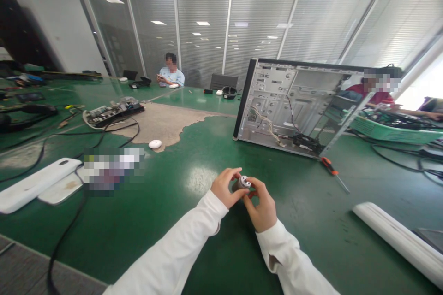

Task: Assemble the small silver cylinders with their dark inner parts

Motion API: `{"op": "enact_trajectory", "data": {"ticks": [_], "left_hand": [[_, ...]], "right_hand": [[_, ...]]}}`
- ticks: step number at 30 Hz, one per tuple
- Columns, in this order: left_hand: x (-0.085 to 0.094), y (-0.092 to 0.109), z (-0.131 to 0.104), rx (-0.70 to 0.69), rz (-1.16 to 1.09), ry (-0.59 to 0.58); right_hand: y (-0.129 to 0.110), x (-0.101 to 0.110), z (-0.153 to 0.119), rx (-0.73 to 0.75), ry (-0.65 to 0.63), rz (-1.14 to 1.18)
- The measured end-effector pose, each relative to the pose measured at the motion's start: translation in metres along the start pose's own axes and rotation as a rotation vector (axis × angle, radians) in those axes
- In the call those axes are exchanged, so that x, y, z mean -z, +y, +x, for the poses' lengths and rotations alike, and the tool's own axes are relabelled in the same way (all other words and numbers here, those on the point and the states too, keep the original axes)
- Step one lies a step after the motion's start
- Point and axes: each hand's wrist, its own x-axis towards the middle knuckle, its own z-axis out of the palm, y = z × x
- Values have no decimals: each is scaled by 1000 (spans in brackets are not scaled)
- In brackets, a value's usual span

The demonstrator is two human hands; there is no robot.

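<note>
1. Head view, with the clock dial centred on my hands: the small cylinder [244, 182], pale-ended, is at the dial's middle, over the green tabletop [145, 221].
2. I have the left hand [225, 189] clamped on its side; the right hand [263, 205] pinches it near the pale end.
3. As for progress, I judge the piece picked up and well secured. Whether anything on it has been loosened or fitted I cannot tell, so I cannot say what remains. The screwdriver [332, 172] at three o'clock lies out of hand.
4. Containers: at one o'clock the computer case [311, 90] stands open-sided, with loose wires [267, 123] and a black part [306, 142] low inside.
5. Between two and three o'clock, the green basket [398, 134] is heaped with dark cables [411, 120].
6. Toward ten o'clock, a shell [86, 120] carries exposed circuit parts [109, 113]; nearer, a white disc [155, 144] lies at the worn patch's [166, 120] edge.
</note>
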Motion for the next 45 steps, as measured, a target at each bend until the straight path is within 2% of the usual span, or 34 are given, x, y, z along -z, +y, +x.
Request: {"op": "enact_trajectory", "data": {"ticks": [5, 10, 16, 24, 31, 36, 45], "left_hand": [[2, 8, 2, 7, -46, -7], [1, 7, 2, 60, -114, -27], [-2, -6, 0, 157, -84, -54], [-10, -14, -4, 285, -108, -109], [-5, -10, 0, 249, -90, -148], [-7, -17, 0, 231, -172, -203], [-11, -20, -2, 200, -272, -295]], "right_hand": [[-2, 5, 4, 146, 8, -60], [1, 7, 5, 187, -11, -147], [6, 4, 5, 139, -101, -162], [16, 0, 1, -74, -144, -113], [14, -1, 3, -138, -139, -12], [14, 2, 4, -174, -102, 50], [7, 9, 10, -103, -16, 32]]}}
